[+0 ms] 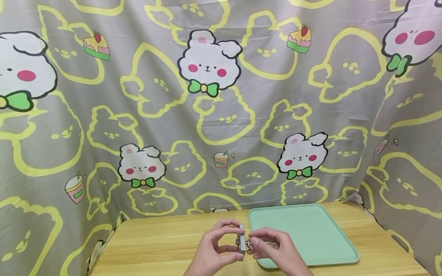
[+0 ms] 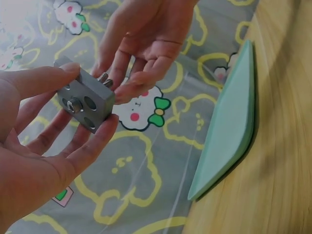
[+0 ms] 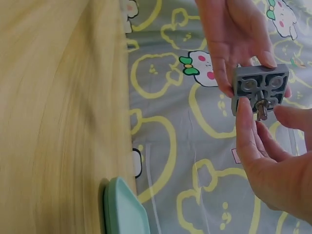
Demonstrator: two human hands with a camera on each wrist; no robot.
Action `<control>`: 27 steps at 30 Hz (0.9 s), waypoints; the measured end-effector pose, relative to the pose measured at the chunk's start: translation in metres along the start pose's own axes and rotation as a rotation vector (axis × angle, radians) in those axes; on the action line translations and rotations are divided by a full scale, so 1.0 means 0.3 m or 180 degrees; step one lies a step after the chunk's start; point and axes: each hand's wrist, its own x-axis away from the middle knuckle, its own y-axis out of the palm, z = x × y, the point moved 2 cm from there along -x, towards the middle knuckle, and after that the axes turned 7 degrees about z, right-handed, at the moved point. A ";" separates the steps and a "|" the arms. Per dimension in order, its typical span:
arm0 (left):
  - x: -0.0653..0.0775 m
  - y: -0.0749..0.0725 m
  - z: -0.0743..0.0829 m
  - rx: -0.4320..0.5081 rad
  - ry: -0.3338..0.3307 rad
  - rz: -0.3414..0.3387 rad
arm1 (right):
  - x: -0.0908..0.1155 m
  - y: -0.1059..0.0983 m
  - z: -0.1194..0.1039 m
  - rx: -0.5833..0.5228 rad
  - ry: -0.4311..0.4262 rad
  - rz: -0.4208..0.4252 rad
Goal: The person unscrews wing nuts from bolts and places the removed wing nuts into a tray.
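Observation:
My left hand [image 1: 215,245] grips a small grey square block [image 2: 90,102] by its edges, with the thumb on one edge and fingers on the opposite one. Several round holes show in its face, and a bolt [image 2: 73,105] runs through its middle. The other face, seen in the right wrist view, is ribbed, with a metal wing nut [image 3: 262,108] on the bolt's end. My right hand [image 1: 272,245] has its thumb and index finger curled about the wing nut, the fingertips close against the block's ribbed face. Both hands are held up in front of me over the table.
A light green tray [image 1: 307,234] lies on the wooden table [image 1: 148,243], to the right of and behind my hands. A grey curtain [image 1: 214,115] with cartoon rabbits hangs around the table's back and sides.

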 end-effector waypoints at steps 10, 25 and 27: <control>0.001 0.015 -0.017 -0.0048 0.0011 -0.0004 | -0.006 -0.013 0.021 -0.0214 0.0205 -0.0226; -0.003 0.005 -0.025 0.0031 -0.0054 0.0035 | 0.007 0.020 0.010 0.0422 -0.0477 0.0105; -0.003 0.000 -0.022 0.0070 -0.0104 0.0026 | 0.014 0.031 0.006 0.0659 -0.0739 0.0238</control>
